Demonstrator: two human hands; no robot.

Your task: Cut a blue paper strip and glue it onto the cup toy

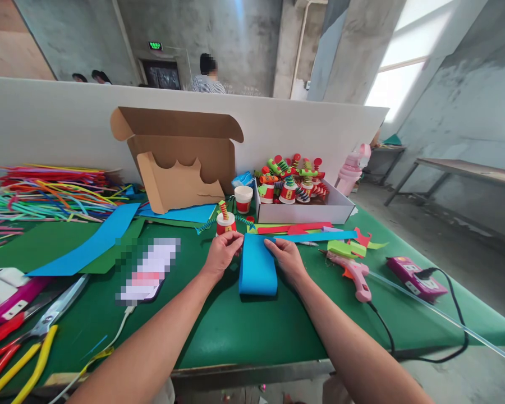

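A wide strip of blue paper (258, 266) is folded over into a loop above the green table. My left hand (223, 255) pinches its far left corner between thumb and fingers. At the far right corner, my right hand (288, 257) grips the same paper. Just beyond my left hand stands a red and white paper cup (226, 223) with coiled paper arms and a striped coil on top. A narrow blue paper strip (320, 237) lies behind my right hand. To the right of that hand rests a pink glue gun (353, 272).
An open cardboard box (185, 140) and a white tray (307, 213) of decorated cups stand at the back. Scissors (56, 314), pliers (29, 365), a phone (149, 272) and pipe cleaners (54, 193) are left. A purple power strip (416, 278) and its cable lie right.
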